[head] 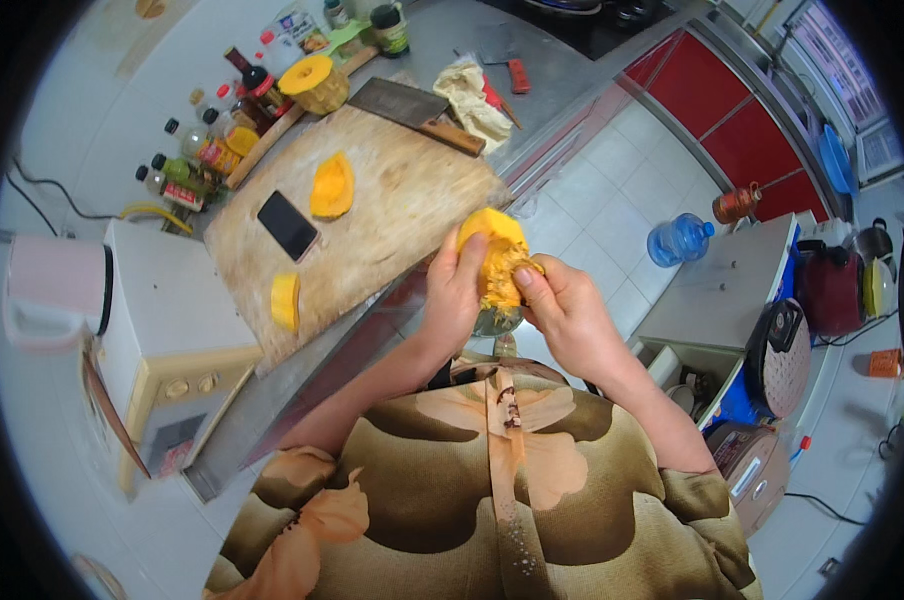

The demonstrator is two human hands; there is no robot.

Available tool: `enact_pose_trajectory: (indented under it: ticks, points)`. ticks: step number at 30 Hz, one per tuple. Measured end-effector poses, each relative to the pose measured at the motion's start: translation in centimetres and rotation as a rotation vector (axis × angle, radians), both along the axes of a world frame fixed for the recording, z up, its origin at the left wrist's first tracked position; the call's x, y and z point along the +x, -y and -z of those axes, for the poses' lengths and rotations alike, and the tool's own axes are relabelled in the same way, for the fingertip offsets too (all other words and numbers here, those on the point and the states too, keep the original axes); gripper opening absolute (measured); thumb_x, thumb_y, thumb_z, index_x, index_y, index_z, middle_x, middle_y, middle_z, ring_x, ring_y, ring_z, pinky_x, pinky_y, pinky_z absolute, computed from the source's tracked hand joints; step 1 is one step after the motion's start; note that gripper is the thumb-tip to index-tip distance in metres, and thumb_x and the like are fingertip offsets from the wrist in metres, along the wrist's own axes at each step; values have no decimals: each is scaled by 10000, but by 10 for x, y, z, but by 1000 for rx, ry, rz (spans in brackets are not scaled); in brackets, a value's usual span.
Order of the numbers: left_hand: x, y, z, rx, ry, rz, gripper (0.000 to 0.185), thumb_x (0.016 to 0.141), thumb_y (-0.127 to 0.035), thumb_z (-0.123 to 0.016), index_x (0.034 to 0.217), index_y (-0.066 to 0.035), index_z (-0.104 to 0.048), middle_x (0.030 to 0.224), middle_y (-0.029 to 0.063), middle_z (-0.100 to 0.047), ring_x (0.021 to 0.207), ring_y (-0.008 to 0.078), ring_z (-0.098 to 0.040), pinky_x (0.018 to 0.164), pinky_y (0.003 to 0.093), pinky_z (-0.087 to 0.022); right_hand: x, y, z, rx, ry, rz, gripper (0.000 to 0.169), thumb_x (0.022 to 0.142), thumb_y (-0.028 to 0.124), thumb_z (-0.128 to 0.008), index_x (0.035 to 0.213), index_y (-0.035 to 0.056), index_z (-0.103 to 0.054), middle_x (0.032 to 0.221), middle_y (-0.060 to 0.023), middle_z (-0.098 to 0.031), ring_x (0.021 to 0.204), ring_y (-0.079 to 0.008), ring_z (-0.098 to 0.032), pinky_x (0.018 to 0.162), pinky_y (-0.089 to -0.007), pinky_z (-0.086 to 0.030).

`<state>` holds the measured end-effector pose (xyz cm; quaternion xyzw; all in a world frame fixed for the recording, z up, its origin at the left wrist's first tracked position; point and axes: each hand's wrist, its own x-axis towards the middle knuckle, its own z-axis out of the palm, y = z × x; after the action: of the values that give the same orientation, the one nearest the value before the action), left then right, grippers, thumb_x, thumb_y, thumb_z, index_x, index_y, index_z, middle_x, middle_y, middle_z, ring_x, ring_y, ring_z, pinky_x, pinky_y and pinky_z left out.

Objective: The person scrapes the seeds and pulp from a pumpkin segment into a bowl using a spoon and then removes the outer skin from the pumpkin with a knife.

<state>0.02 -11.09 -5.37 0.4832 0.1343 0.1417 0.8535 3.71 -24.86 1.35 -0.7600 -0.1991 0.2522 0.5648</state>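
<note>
My left hand (456, 289) grips a piece of orange pumpkin (491, 223) in front of my body, past the front edge of the cutting board. The thumb and fingers of my right hand (568, 311) are closed on the stringy pulp (503, 274) at the pumpkin's lower right side. Strands of pulp hang below it, over a partly hidden greenish container (497, 324). On the wooden cutting board (392, 232) lie a curved pumpkin piece (332, 187) and a smaller pumpkin chunk (285, 300). A larger cut pumpkin section (315, 84) stands at the board's far edge.
A cleaver (403, 105) with a wooden handle lies across the board's far corner. Near the board's left side rests a smartphone (288, 225). Several sauce bottles (204, 146) line the wall behind a rolling pin (264, 146). Another red-handled cleaver (518, 75) lies beyond a crumpled cloth (467, 97).
</note>
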Motion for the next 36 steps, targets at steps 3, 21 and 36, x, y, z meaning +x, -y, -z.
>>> enact_pose_trajectory:
  ticks: [3, 21, 36]
  points:
    - [-3, -10, -8, 47, 0, -22, 361, 1044, -324, -405, 1222, -25, -498, 1036, 68, -598, 895, 119, -592, 747, 283, -518, 11, 18, 2, -83, -59, -31, 308, 1000, 241, -514, 878, -31, -591, 594, -95, -542, 555, -152, -532, 537, -340, -441]
    - [-6, -29, -13, -377, -154, 45, 530, 1006, -520, -375, 1242, -59, -486, 1092, 100, -588, 917, 218, -588, 697, 359, -504, 9, 27, 78, -488, 437, -47, 278, 739, 276, -781, 834, 46, -657, 679, -133, -666, 627, -330, -648, 568, -417, -501]
    - [-12, -23, -11, -432, -165, 161, 501, 1005, -515, -355, 1226, -93, -510, 1093, 78, -603, 928, 196, -594, 725, 372, -495, 15, 28, 77, -482, 394, 7, 181, 813, 153, -610, 936, 21, -594, 721, -174, -658, 685, -370, -649, 618, -459, -505]
